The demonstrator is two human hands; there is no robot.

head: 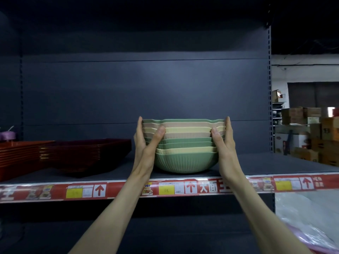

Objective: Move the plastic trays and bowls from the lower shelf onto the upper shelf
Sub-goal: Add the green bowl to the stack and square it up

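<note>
A stack of bowls (185, 143), ribbed plastic in green, cream and a pinkish beige, stands on the upper shelf (256, 165) a little right of its middle and close to the near edge. The bottom green bowl looks to be sitting on the board, though I cannot be sure its base is fully down. The person holds the stack from both sides. The left hand (146, 140) clasps the left flank with its thumb laid across the front of the middle bowls and its fingers reaching up the side to the top rim. The right hand (222, 142) mirrors it on the right flank, thumb on the front and fingers up along the rims. Both forearms reach up from below, crossing the red price strip (201, 187) that runs along the shelf's near edge. To the left on the same shelf sits a stack of dark red trays (82, 154), just apart from the bowls, and touching its left side is a second pile of orange-red trays (18, 158). Behind those, at the far left, is something purple (7, 135), too dim to name. Off to the right, past the shelf's upright, cardboard boxes (311, 134) are piled, and clear plastic wrapping (308, 217) lies lower down on the right.
</note>
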